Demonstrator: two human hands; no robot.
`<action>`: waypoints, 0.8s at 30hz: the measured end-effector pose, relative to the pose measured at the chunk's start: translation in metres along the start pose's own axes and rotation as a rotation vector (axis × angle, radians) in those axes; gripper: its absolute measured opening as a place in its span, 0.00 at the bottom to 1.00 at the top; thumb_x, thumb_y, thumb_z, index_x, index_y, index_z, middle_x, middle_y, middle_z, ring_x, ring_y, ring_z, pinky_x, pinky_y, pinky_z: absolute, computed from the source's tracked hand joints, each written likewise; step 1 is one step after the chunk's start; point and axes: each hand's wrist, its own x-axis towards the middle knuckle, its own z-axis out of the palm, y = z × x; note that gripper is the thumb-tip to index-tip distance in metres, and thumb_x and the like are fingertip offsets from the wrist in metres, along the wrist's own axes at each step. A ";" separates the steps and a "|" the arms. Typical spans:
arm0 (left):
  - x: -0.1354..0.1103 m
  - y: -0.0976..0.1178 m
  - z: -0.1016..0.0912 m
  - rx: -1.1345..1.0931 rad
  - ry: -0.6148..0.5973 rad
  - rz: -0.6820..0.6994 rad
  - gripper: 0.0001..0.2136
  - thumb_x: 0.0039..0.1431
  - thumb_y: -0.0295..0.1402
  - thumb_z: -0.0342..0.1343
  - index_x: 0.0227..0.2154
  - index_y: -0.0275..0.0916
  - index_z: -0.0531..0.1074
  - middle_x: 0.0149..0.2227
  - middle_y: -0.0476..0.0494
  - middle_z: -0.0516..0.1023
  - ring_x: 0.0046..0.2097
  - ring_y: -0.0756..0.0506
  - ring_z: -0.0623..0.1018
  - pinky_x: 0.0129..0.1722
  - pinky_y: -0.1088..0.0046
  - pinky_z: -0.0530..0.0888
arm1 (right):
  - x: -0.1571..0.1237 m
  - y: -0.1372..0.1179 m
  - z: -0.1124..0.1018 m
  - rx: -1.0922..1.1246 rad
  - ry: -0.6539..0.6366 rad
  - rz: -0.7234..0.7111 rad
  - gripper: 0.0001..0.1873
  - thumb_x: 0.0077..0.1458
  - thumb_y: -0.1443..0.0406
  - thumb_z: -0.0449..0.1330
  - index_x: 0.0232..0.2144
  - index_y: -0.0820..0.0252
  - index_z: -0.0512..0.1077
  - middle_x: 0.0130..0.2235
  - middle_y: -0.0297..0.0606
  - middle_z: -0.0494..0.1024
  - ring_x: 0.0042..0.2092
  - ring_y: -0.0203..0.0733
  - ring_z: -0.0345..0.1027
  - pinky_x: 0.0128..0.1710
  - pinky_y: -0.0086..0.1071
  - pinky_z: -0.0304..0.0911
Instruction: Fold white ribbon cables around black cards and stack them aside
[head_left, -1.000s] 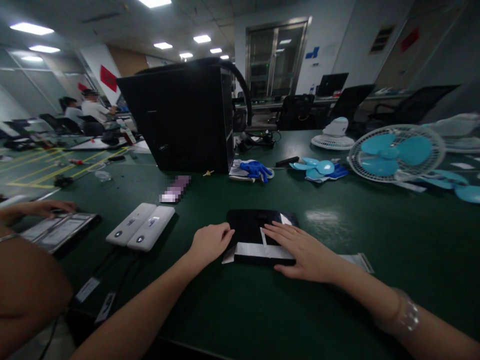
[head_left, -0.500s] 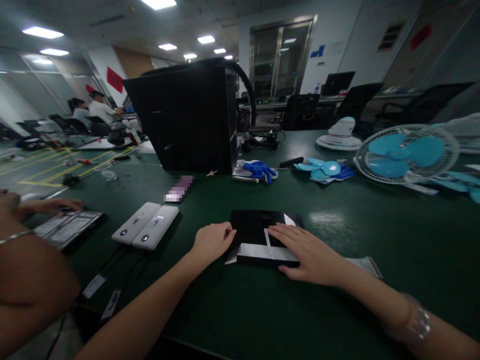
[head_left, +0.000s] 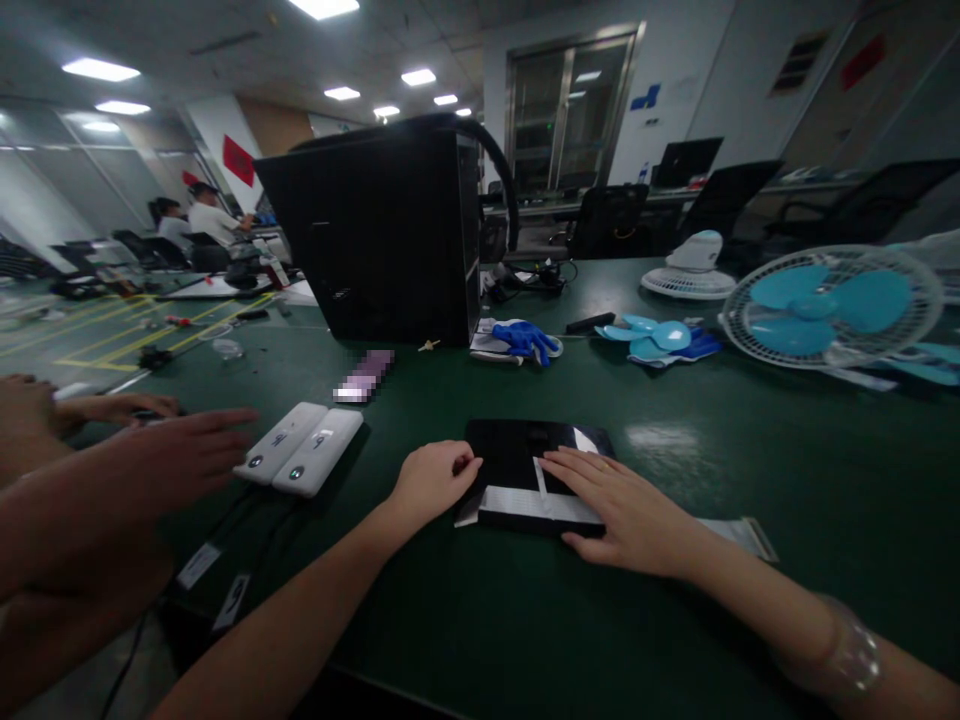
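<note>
A flat, glossy black panel-like thing (head_left: 517, 450) lies on the green table in front of me, with white strips along its near side; its exact kind I cannot make out. My left hand (head_left: 433, 485) is at its left edge, fingers curled in and thumb against the forefinger there. Over its right part my right hand (head_left: 619, 510) rests flat, fingers stretched across the top and thumb beyond the near edge. From under my right wrist sticks out a pale flat strip (head_left: 739, 538).
Two white power-bank-like boxes (head_left: 319, 455) with cables lie at left, beside a co-worker's blurred hand (head_left: 187, 450). Behind are a phone (head_left: 365, 377), a key (head_left: 428, 346), a black computer case (head_left: 375, 240), blue-and-white gloves (head_left: 525, 341), blue fan blades (head_left: 649, 335) and a fan grille (head_left: 832, 305).
A co-worker's hand has come in from the left, over the drive-like thing there and near the white boxes. My hands keep their places on the black panel; the view has shifted slightly.
</note>
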 end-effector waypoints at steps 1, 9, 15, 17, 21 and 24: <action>0.000 0.001 0.000 -0.011 0.001 0.011 0.13 0.63 0.41 0.47 0.31 0.42 0.73 0.32 0.50 0.76 0.32 0.49 0.73 0.27 0.74 0.62 | 0.000 0.000 0.000 -0.001 0.003 -0.002 0.42 0.54 0.48 0.55 0.66 0.58 0.50 0.65 0.45 0.53 0.64 0.54 0.47 0.60 0.53 0.49; -0.002 0.003 0.001 -0.049 0.017 0.025 0.11 0.62 0.40 0.49 0.31 0.42 0.73 0.31 0.50 0.76 0.30 0.50 0.72 0.26 0.75 0.61 | 0.000 0.001 0.003 0.030 0.014 0.003 0.43 0.52 0.51 0.57 0.66 0.57 0.50 0.65 0.43 0.53 0.64 0.54 0.46 0.61 0.52 0.47; -0.002 0.005 0.003 -0.038 0.048 0.053 0.11 0.61 0.39 0.50 0.30 0.42 0.73 0.29 0.51 0.76 0.30 0.50 0.72 0.26 0.74 0.61 | 0.000 0.001 0.003 0.055 0.004 0.005 0.42 0.52 0.51 0.57 0.66 0.55 0.50 0.66 0.42 0.52 0.64 0.54 0.45 0.61 0.52 0.46; -0.002 0.004 0.002 -0.027 0.055 0.041 0.11 0.61 0.39 0.50 0.30 0.42 0.74 0.30 0.51 0.76 0.30 0.49 0.73 0.27 0.74 0.61 | 0.000 0.001 0.003 0.056 0.004 0.006 0.42 0.53 0.50 0.56 0.66 0.55 0.49 0.66 0.41 0.51 0.64 0.54 0.45 0.61 0.52 0.46; -0.002 0.003 0.001 -0.040 0.017 0.031 0.11 0.61 0.41 0.50 0.30 0.42 0.74 0.30 0.51 0.77 0.30 0.49 0.73 0.27 0.75 0.61 | 0.000 0.002 0.004 0.035 -0.004 0.009 0.42 0.53 0.50 0.56 0.66 0.55 0.49 0.66 0.41 0.51 0.65 0.54 0.45 0.61 0.52 0.46; -0.002 0.003 0.000 -0.033 0.033 0.032 0.12 0.61 0.40 0.50 0.29 0.42 0.74 0.30 0.50 0.77 0.30 0.49 0.73 0.26 0.75 0.60 | 0.000 0.002 0.005 0.022 0.007 0.001 0.43 0.53 0.50 0.56 0.66 0.55 0.49 0.66 0.41 0.51 0.65 0.53 0.45 0.61 0.51 0.46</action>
